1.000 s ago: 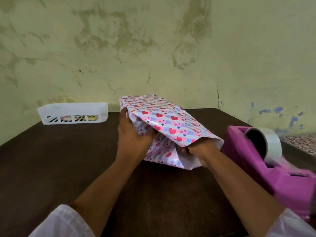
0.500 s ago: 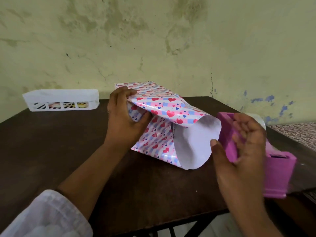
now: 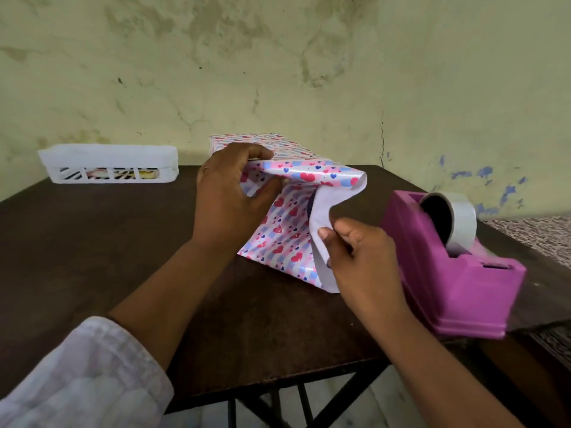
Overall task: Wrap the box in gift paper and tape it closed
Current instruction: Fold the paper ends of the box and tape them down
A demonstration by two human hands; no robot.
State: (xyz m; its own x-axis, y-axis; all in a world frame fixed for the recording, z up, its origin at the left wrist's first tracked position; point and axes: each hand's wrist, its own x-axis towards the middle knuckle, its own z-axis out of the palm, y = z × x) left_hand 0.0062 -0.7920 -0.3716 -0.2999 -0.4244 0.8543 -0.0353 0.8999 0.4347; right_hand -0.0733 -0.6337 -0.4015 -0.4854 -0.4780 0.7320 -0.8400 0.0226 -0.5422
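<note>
Folding the open end: left hand (image 3: 228, 193) grips gift paper (image 3: 287, 230) against the box, right hand (image 3: 355, 251) pinches its flap; taping, from the dispenser (image 3: 438, 273) beside it, likely follows.

White checked sleeve (image 3: 83, 375), thin ring (image 3: 206, 168) on left hand (image 3: 230, 199)

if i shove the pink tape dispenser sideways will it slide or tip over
Probably slide, not tip: the dispenser has a wide stepped base and sits low on the table. It looks bulky, so likely heavy for its size. The tape roll stands in a slot and would probably stay put. One corner seems to overhang the table edge, so push gently.
</note>
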